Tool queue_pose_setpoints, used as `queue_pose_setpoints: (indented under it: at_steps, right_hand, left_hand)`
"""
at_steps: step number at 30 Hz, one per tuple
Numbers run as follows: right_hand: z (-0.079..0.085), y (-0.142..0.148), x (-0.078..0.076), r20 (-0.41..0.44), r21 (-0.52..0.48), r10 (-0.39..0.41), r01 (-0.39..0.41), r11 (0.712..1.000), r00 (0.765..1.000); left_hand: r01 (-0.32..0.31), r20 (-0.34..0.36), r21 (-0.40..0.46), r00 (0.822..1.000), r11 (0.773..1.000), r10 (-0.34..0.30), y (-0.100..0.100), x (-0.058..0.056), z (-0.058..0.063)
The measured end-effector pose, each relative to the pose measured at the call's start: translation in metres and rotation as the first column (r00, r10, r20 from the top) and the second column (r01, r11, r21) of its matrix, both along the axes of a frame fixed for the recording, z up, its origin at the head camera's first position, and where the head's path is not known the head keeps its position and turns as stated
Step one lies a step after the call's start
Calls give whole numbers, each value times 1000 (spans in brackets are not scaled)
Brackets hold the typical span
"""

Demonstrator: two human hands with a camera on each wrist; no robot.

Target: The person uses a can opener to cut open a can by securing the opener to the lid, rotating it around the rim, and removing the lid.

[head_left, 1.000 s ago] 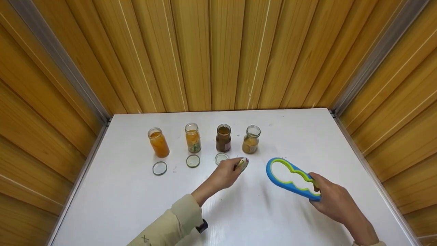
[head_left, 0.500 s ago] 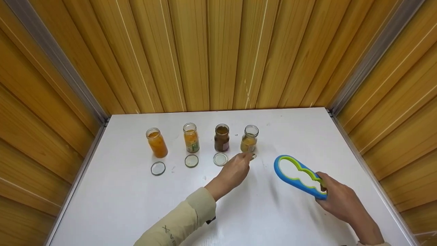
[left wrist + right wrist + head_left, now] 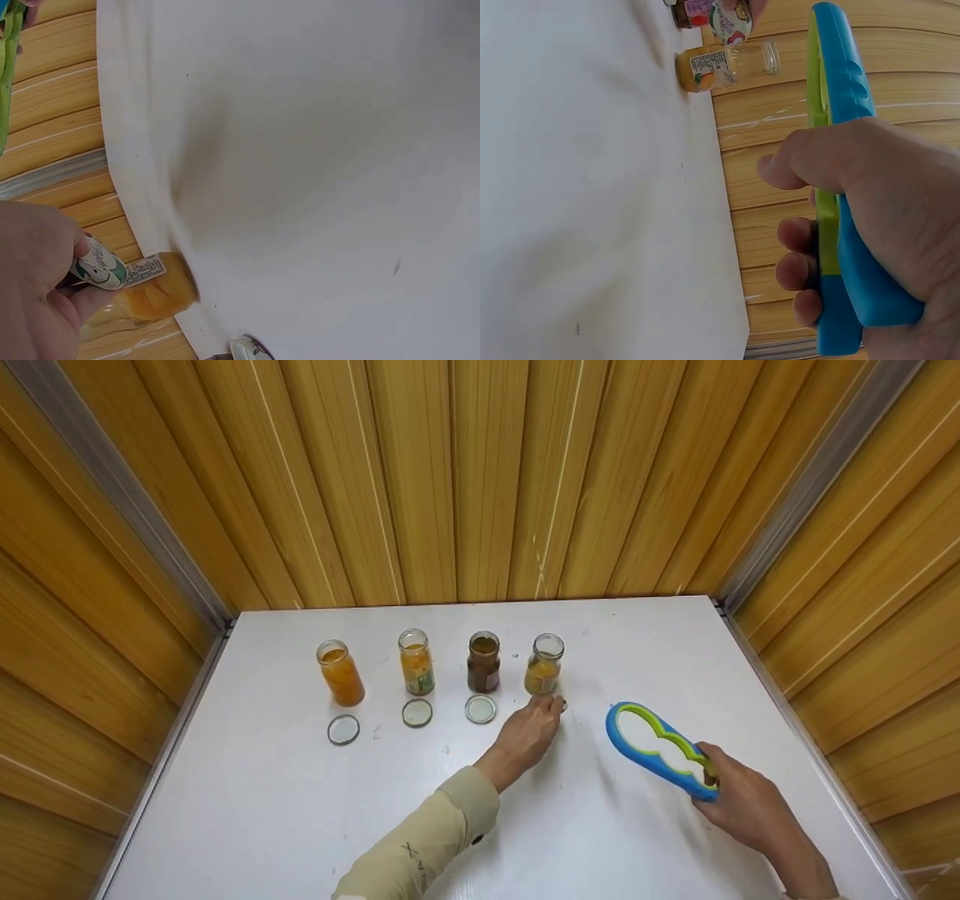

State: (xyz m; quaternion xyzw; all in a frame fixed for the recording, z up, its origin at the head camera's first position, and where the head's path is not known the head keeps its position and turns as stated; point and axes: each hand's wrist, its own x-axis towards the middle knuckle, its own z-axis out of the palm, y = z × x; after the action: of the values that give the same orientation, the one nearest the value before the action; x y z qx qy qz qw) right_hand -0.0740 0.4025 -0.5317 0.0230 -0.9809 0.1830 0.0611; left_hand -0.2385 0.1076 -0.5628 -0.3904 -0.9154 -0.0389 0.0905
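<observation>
My left hand (image 3: 527, 733) pinches a printed jar lid (image 3: 103, 266), held on edge just in front of the rightmost jar (image 3: 541, 676). That jar stands uncapped, partly filled with something yellow-orange. In the head view the fingers hide most of the lid. At the right, my right hand (image 3: 750, 802) grips a jar opener (image 3: 660, 771), a blue loop with a wavy green lining, raised above the table. Its fingers wrap the handle end (image 3: 829, 247) in the right wrist view.
Left of that jar stand a brown-filled jar (image 3: 483, 669), a labelled orange one (image 3: 417, 666) and a taller orange one (image 3: 343, 682), all lidless. Three lids (image 3: 480, 709) lie in front of them on the white table (image 3: 285, 810). Wood-patterned walls (image 3: 487, 480) enclose it.
My left hand has moved right and slightly forward with the lid, from near the third lid to before the rightmost jar. My right hand has shifted slightly right, still gripping the opener.
</observation>
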Motion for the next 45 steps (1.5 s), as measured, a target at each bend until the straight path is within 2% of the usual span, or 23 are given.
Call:
queue_pose_setpoints:
  at_steps: [4, 9, 14, 20, 22, 26, 29, 33, 37, 41, 45]
  right_hand:
    - [-1, 0, 0, -13, 4, -3, 3, 1000, 1000]
    - [-2, -1, 0, 39, -16, -21, 21, 1000, 999]
    - [-2, -1, 0, 75, -26, -36, 38, 999, 997]
    - [-2, -2, 0, 84, -37, -45, 48, 998, 995]
    - [-2, -1, 0, 89, -43, -44, 48, 998, 995]
    - [-3, 0, 0, 83, -43, -46, 50, 998, 995]
    - [-4, 0, 0, 64, -38, -47, 49, 998, 997]
    - [-5, 0, 2, 42, -30, -42, 43, 999, 998]
    - [-5, 0, 3, 42, -27, -47, 48, 998, 998]
    - [-6, 2, 3, 59, -28, -57, 58, 998, 997]
    - [-9, 4, 3, 84, -34, -65, 68, 997, 994]
  left_hand:
    - [-23, -37, -67, 999, 997, 21, 5, -4, -11]
    - [-59, -79, -115, 996, 992, 50, 11, -8, -19]
    - [-77, -83, -165, 995, 983, 64, 18, -7, -26]
    - [-134, -93, -265, 989, 955, 113, 22, -8, -34]
    - [-134, -80, -287, 990, 949, 115, 22, -9, -35]
    - [-115, -52, -290, 993, 950, 105, 23, -8, -36]
    - [-107, -67, -307, 994, 946, 91, 23, -7, -35]
    - [-104, -86, -358, 993, 928, 78, 23, -6, -35]
    - [-92, -70, -404, 995, 910, 70, 24, -8, -35]
    - [-86, -56, -391, 996, 916, 69, 22, -10, -34]
    - [-77, -25, -331, 997, 941, 73, 19, -14, -33]
